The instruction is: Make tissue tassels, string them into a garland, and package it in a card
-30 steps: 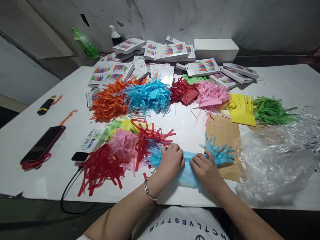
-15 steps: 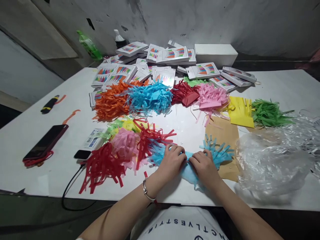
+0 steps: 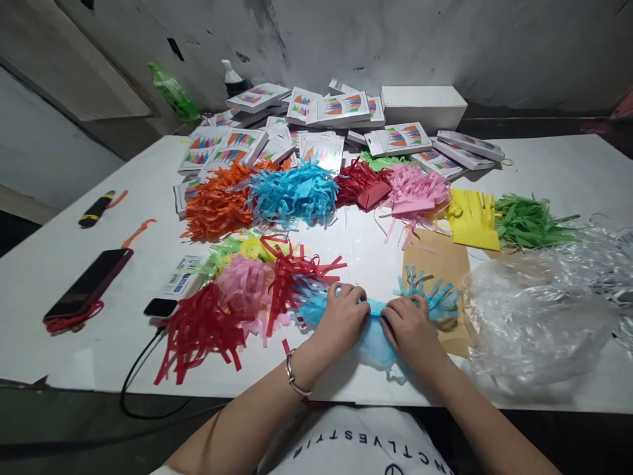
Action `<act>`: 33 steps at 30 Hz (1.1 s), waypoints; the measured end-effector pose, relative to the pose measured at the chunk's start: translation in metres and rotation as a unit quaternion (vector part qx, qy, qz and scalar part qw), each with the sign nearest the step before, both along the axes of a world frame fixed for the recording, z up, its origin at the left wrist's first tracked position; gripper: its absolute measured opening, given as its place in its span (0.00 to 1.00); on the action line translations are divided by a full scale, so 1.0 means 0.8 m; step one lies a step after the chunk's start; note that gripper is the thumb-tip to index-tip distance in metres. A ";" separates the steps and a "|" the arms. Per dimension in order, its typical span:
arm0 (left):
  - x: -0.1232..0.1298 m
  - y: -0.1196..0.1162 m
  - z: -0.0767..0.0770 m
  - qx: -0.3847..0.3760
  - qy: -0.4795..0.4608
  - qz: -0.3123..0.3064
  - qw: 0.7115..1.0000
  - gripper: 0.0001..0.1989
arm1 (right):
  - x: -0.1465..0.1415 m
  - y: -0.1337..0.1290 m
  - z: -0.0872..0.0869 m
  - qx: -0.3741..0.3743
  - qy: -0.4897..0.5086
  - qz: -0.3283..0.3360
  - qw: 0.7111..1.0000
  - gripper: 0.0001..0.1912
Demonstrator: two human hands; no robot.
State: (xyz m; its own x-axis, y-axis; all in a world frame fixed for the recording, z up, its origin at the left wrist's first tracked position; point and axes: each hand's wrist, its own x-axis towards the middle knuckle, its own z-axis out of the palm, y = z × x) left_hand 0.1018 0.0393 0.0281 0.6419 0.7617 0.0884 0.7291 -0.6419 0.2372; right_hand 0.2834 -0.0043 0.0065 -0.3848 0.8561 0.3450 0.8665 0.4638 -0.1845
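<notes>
A light blue fringed tissue paper (image 3: 378, 346) lies at the table's front, its cut strips spread out on both sides. My left hand (image 3: 346, 313) has its curled fingers closed on the paper's middle, with a bracelet on the wrist. Just to the right, my right hand (image 3: 408, 326) grips the same paper, fingers bent over its upper edge. The fingertips of both hands are partly hidden. Red fringed paper (image 3: 202, 333) and pink fringed paper (image 3: 247, 287) lie to the left of my hands.
Behind are orange (image 3: 220, 204), blue (image 3: 297, 194) and green fringe bundles (image 3: 531, 221), and piled printed boxes (image 3: 341, 109). Clear plastic (image 3: 539, 323) lies at the right, partly beside brown paper (image 3: 452, 336). A phone (image 3: 89, 284) and a cable (image 3: 131, 379) are at the left.
My right hand has shifted slightly right, so the gap between my hands is wider and more of the blue paper's middle shows. The whole view has moved a little.
</notes>
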 end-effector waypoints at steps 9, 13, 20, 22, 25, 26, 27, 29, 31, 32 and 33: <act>-0.001 0.001 -0.007 -0.005 -0.011 -0.006 1.000 0.07 | 0.004 -0.005 -0.004 0.025 -0.041 0.030 0.998 0.14; -0.001 -0.004 -0.007 -0.014 -0.010 -0.001 1.000 0.08 | 0.020 -0.016 -0.006 0.011 -0.008 0.010 1.000 0.12; 0.016 -0.008 0.002 -0.025 0.014 0.061 0.998 0.08 | 0.011 -0.013 -0.006 -0.023 0.054 -0.091 0.994 0.08; 0.022 -0.007 0.004 -0.038 0.025 0.082 0.996 0.08 | 0.006 -0.008 -0.003 -0.028 0.047 -0.116 0.992 0.08; 0.024 -0.004 0.003 -0.043 0.040 0.091 0.994 0.06 | 0.003 -0.004 0.001 -0.032 0.038 -0.129 0.990 0.07; 0.023 -0.004 0.003 -0.038 0.040 0.083 0.995 0.05 | 0.004 -0.003 0.002 -0.033 0.037 -0.122 0.991 0.07; 0.022 -0.003 0.001 -0.031 0.038 0.067 0.997 0.05 | 0.004 -0.004 0.002 -0.035 0.035 -0.107 0.993 0.08; 0.018 -0.003 -0.001 -0.013 0.030 0.022 0.999 0.07 | 0.007 -0.005 0.003 -0.031 0.027 -0.061 0.997 0.11; 0.015 -0.002 -0.003 0.004 0.026 -0.016 1.000 0.07 | 0.010 -0.005 0.003 -0.021 0.010 -0.013 1.000 0.12; 0.014 -0.001 -0.003 0.012 0.025 -0.027 0.999 0.07 | 0.011 -0.005 0.003 -0.015 -0.002 0.004 1.000 0.12; 0.014 0.000 -0.004 0.015 0.025 -0.032 0.999 0.07 | 0.012 -0.005 0.004 -0.009 -0.013 0.015 1.000 0.11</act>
State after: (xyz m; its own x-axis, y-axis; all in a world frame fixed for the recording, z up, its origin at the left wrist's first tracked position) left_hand 0.1133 0.0393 0.0252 0.6934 0.7163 0.0779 0.6967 -0.6941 0.1810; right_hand 0.2927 -0.0082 0.0095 -0.4198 0.8498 0.3189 0.8565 0.4872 -0.1707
